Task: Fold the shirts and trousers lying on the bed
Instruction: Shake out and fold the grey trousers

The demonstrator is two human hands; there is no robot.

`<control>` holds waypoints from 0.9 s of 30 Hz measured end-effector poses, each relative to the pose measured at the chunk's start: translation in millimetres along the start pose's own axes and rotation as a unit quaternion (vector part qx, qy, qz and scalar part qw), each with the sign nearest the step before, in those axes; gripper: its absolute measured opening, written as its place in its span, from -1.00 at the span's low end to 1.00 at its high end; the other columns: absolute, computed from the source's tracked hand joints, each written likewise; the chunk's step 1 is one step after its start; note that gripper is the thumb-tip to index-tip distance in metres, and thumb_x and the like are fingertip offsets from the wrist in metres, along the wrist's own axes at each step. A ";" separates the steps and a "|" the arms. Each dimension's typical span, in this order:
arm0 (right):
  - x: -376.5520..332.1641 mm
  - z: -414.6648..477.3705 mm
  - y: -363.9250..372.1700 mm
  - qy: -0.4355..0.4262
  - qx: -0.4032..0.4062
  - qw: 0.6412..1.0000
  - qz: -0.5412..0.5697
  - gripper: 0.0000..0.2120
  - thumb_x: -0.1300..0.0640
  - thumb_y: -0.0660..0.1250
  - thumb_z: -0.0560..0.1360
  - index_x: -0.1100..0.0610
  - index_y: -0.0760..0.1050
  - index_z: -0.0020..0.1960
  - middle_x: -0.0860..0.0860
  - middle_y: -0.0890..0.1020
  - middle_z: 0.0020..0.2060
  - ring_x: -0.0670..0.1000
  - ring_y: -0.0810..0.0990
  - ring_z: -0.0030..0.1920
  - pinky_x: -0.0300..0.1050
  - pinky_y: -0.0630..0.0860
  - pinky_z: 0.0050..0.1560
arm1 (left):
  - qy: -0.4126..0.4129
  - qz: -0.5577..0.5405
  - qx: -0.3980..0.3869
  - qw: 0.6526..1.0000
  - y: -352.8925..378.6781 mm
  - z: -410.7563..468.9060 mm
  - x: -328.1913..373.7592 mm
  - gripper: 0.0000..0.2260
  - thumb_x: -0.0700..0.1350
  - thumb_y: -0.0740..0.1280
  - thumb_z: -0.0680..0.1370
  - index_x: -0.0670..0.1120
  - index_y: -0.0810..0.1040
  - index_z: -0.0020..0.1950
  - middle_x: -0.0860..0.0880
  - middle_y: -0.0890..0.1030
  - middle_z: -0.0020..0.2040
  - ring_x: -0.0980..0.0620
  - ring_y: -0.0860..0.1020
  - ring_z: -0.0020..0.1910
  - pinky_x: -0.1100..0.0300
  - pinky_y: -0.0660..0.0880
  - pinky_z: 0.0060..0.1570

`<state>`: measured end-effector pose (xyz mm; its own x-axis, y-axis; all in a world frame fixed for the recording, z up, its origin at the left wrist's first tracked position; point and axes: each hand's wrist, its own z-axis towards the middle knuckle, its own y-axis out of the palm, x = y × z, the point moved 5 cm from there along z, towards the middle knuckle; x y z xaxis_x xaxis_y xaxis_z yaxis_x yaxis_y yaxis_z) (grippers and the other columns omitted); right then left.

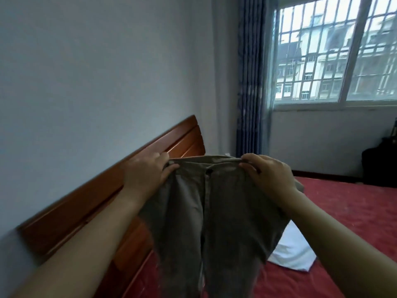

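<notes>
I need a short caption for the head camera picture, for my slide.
Both hands, left hand and right hand, hold khaki trousers up by the waistband above the red bed.

2 bare forearms show, the left forearm (pixel 86 244) and the right forearm (pixel 335 235), each uncovered from the wrist down to the edge of the view. anything worn higher up the arms lies out of sight. the left grip (pixel 146 175) and the right grip (pixel 270 175) are bare hands with plain, uncovered fingers and bare wrists. the picture is too soft to make out nails or fine marks on them.
</notes>
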<state>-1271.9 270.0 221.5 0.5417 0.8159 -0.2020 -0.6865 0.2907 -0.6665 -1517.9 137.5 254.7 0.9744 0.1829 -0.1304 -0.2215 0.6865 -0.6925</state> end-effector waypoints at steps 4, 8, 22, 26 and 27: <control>-40.9 -22.1 -54.9 -0.022 -0.017 0.998 -0.058 -0.72 -0.13 0.16 0.56 -0.06 0.54 0.14 0.00 0.65 -0.03 0.10 0.62 -0.15 -0.09 0.45 -0.18 | 0.006 -0.050 0.004 0.999 -41.7 -31.3 7.8 -0.55 0.26 0.12 0.52 -0.11 0.53 -0.08 -0.13 0.59 -0.13 -0.18 0.57 -0.18 0.07 0.44 -0.30; -62.6 -0.2 -154.5 -0.047 0.133 0.982 -0.129 -0.77 -0.15 0.28 0.50 -0.04 0.57 0.01 0.03 0.67 -0.19 0.11 0.61 -0.29 -0.16 0.36 -0.29 | 0.017 -0.051 0.121 0.991 -114.0 -0.4 14.0 -0.61 0.30 0.09 0.52 0.01 0.34 -0.27 0.02 0.44 -0.38 -0.06 0.41 -0.45 0.24 0.12 -0.46; 52.0 -108.6 -102.9 0.110 -0.095 0.979 -0.142 -0.89 -0.09 0.31 0.47 -0.12 0.53 -0.03 -0.07 0.66 -0.15 0.06 0.61 -0.15 -0.16 0.29 -0.31 | 0.065 -0.130 -0.084 0.986 7.0 -34.4 110.1 -0.77 0.16 0.19 0.55 0.04 0.41 -0.18 0.01 0.59 -0.16 -0.06 0.57 -0.16 0.17 0.22 -0.36; 97.5 -132.7 -53.7 0.137 -0.143 0.972 -0.128 -0.86 -0.05 0.26 0.52 -0.06 0.51 0.03 -0.06 0.65 -0.07 0.09 0.61 -0.07 -0.13 0.29 -0.25 | 0.019 -0.083 -0.114 0.990 70.5 -44.4 126.3 -0.70 0.22 0.15 0.54 0.03 0.43 -0.18 0.01 0.59 -0.19 -0.07 0.58 -0.16 0.14 0.24 -0.29; 111.5 -141.2 -38.7 0.149 -0.160 0.966 -0.139 -0.84 -0.08 0.23 0.53 -0.05 0.49 0.03 -0.05 0.65 -0.05 0.09 0.61 -0.05 -0.11 0.29 -0.23 | -0.006 -0.069 -0.129 0.989 89.7 -49.7 128.5 -0.66 0.26 0.12 0.53 0.03 0.44 -0.21 0.01 0.60 -0.20 -0.08 0.58 -0.16 0.14 0.24 -0.29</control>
<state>-1116.5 279.2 123.5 0.8326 0.5335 -0.1491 -0.3350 0.2707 -0.9025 -1410.7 187.6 140.6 0.9940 0.1082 -0.0143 -0.0672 0.5038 -0.8612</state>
